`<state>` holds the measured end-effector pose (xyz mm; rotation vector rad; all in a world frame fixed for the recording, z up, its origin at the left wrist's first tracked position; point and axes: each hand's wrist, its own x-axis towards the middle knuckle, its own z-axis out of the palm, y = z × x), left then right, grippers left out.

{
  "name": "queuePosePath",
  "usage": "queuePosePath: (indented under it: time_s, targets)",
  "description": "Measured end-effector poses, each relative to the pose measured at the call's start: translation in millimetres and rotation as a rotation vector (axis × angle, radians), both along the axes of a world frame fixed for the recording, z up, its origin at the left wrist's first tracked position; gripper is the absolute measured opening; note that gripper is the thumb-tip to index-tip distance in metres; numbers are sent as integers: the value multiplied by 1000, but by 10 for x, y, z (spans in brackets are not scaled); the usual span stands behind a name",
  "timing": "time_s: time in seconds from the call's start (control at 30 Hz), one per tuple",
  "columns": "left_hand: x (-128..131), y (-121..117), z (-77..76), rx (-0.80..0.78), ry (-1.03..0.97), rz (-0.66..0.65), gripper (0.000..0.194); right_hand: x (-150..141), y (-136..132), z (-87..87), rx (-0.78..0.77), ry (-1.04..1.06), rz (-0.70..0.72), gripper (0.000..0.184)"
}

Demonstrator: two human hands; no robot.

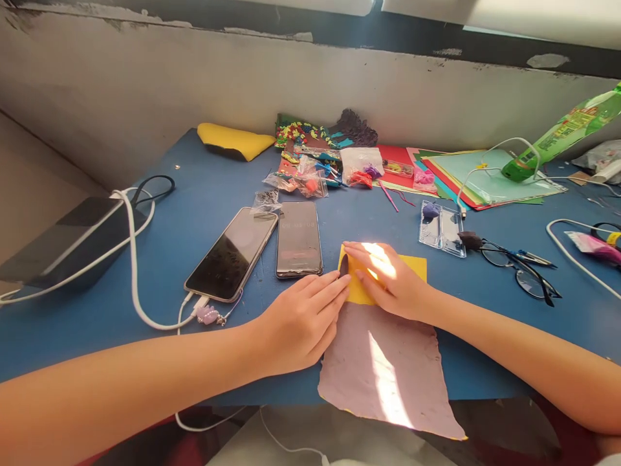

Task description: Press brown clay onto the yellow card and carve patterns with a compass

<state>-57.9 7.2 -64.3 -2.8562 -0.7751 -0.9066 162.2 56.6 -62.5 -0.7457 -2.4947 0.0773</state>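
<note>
A sheet (383,362) with a mauve, clay-like face lies in front of me, its lower end hanging past the table edge. Its far end is folded over toward me and shows the yellow back (414,268). My left hand (310,320) is closed at the left edge of the fold, fingertips against a small dark curled opening there; the thumb is hidden. Flat across the yellow flap rests my right hand (392,278), fingers stretched out and pointing left. Sunlight falls on its knuckles and on the mauve face.
Left of my hands lie two phones, a charging one (233,255) and a dark one (299,239). Glasses (521,268) and a clear case (441,228) lie right. Behind are bagged clay pieces (301,181), coloured paper (485,178) and a green bottle (567,133). White cables (133,278) cross the left side.
</note>
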Motion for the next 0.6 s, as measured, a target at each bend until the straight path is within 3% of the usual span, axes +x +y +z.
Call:
queuePosePath:
  time_s: [0.2,0.4,0.6]
  targets:
    - [-3,3,-26,-46,13,8,38,39,57,14,-142,-25,-35,43]
    - [3,3,-148,-89,15,8,43,50,68,43,-313,-100,-74,42]
    - [16,0,-123,-86,54,31,44,41,26,-31,-231,-97,-113,45]
